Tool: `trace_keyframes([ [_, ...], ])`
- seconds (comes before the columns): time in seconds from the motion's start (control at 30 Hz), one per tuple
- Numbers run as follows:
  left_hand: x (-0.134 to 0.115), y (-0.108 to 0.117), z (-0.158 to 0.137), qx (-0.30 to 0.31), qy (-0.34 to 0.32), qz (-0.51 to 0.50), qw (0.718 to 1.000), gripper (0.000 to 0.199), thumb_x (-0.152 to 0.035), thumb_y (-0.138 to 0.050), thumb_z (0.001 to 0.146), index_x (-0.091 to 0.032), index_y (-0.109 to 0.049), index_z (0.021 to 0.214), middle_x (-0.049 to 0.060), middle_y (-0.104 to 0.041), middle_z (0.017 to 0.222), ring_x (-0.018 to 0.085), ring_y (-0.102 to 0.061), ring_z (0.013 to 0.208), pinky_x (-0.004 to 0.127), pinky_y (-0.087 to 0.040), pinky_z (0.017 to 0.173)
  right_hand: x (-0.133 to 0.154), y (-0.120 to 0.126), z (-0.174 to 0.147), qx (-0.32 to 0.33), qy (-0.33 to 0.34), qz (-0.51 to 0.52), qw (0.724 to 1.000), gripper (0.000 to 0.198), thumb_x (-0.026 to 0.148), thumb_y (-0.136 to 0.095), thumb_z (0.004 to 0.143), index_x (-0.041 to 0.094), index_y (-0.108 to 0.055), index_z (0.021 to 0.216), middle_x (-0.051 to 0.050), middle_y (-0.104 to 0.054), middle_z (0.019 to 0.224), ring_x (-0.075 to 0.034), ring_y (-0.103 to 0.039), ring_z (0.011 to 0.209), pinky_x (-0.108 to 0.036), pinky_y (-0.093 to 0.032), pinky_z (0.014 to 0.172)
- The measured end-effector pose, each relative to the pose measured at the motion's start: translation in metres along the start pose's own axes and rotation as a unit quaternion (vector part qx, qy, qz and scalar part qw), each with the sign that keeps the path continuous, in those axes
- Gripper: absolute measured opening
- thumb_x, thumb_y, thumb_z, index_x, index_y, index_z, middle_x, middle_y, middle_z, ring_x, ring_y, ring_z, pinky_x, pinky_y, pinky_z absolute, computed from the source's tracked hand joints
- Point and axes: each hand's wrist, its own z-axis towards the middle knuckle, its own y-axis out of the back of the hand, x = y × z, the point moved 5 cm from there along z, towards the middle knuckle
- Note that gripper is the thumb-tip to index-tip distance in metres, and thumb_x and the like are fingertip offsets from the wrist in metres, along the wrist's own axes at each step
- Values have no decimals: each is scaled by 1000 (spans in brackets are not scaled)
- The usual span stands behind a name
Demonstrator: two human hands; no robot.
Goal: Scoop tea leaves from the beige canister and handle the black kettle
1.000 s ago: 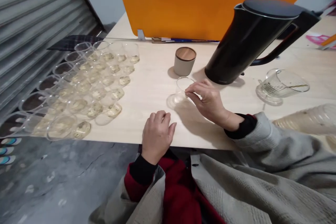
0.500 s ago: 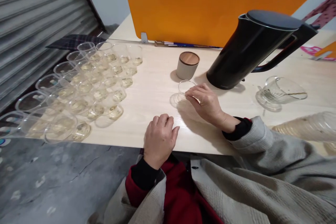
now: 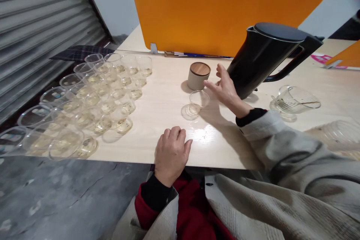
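The right hand (image 3: 226, 89) is hovering over the surface (image 3: 168, 93) with its fingers spread and loose, gripping nothing. It is sitting between the small grey canister with a wooden lid (image 3: 198, 75) at its 9 o'clock and the black kettle (image 3: 263, 58) at its 3 o'clock, with the fingertips just beside the kettle's lower wall. Whether they are touching it is not clear.

The empty clear cup (image 3: 199, 101) is standing upright on the surface at the right hand's 7 o'clock, just beside the thumb and free of it. The canister is standing at the cup's 12 o'clock, near but apart.

The left hand (image 3: 171, 153) is resting on the near edge of the surface at the cup's 6 o'clock, fingers curled in together, holding nothing.

A block of clear cups (image 3: 104, 93), each showing a little pale yellowish content at the bottom, is filling the surface at the cup's 9 o'clock, well apart from it. A glass pitcher (image 3: 295, 100) is lying tilted at the kettle's 5 o'clock. A stack of clear cups (image 3: 334, 135) is lying on its side near the right sleeve (image 3: 281, 146). An orange divider (image 3: 213, 15) is standing along the far edge of the surface.
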Motion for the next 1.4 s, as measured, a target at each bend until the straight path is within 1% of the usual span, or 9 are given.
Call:
trace_keyframes([
  [0.17,1,1,0,-11,-4,-2,1000,17,-29,-64,104,-18,-69,117,11,-70,116,30,-59,99,44,-52,85,-11,-40,35,13,-65,120,991,128,59,-91,72,29,-21,176,-16,-40,172,-42,-39,159,-66,-35,129],
  [0.27,2,1,0,-27,-8,3,1000,17,-28,-65,104,-18,-69,117,12,-70,116,30,-60,99,44,-53,85,-3,-49,41,2,-72,144,987,124,53,-91,72,32,-24,174,-11,-39,173,-35,-36,161,-62,-33,133],
  [0.37,2,-1,-1,-40,-16,1,999,19,-27,-65,103,-17,-69,119,12,-71,117,30,-60,99,44,-53,85,0,-50,42,-15,-80,145,986,110,52,-87,76,27,-35,169,-12,-46,168,-30,-45,157,-54,-37,133],
  [0.57,3,-2,-1,-46,-22,-6,999,19,-27,-64,104,-16,-68,118,13,-70,116,30,-60,99,45,-54,85,0,-35,41,-70,-87,124,986,97,51,-84,82,16,-42,161,-16,-54,162,-26,-55,148,-49,-42,130],
  [0.77,3,-2,0,-39,-13,-12,999,17,-28,-64,104,-18,-69,116,12,-70,115,30,-60,100,45,-55,87,26,13,36,-116,-26,115,986,105,52,-88,75,20,-39,163,-16,-50,164,-32,-48,154,-58,-33,133],
  [0.93,6,-5,-1,-52,-18,-41,998,19,-29,-66,103,-17,-70,117,13,-70,114,31,-61,100,47,-56,89,67,75,-8,-152,52,123,979,106,54,-89,77,17,-39,164,-17,-48,166,-31,-46,156,-51,-34,135],
  [1.1,15,-7,-3,-93,-27,-134,986,35,-37,-64,105,-16,-67,133,15,-71,121,33,-64,111,53,-59,98,97,109,-87,-91,40,127,987,100,51,-92,78,27,-46,164,-12,-53,164,-36,-51,152,-55,-43,131],
  [1.27,25,-5,-4,-83,-37,-286,954,69,-58,-70,99,-23,-54,155,16,-67,142,34,-64,132,54,-58,110,114,83,-153,19,22,151,988,107,59,-94,75,22,-47,165,-17,-58,159,-39,-56,148,-59,-48,125],
  [1.4,29,-8,-4,-28,-48,-349,935,100,-72,-79,86,-26,-41,166,17,-63,153,36,-62,140,56,-55,117,121,50,-172,64,43,163,984,110,62,-91,77,22,-43,168,-19,-58,159,-40,-57,148,-62,-48,124],
])
